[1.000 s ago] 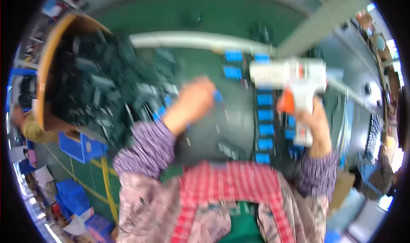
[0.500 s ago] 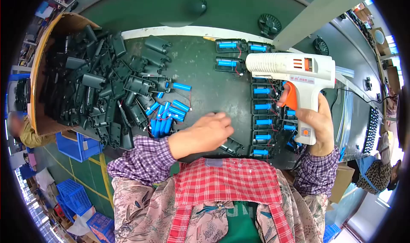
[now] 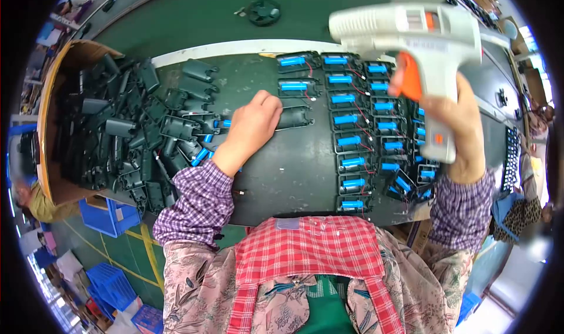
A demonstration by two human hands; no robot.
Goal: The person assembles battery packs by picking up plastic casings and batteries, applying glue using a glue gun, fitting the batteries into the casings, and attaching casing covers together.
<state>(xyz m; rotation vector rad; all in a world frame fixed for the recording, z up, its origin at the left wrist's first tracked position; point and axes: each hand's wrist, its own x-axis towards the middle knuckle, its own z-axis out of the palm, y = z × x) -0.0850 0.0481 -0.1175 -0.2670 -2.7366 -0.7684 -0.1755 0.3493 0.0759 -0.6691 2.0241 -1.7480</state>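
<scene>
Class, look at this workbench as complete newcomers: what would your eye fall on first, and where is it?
Probably the white glue gun with its orange trigger, large at the upper right in the person's right grip. Next, the bright blue cylinders standing out in columns on the dark worktop, right of centre. Then the heap of black plastic casings in and around the open cardboard box at the left.
</scene>
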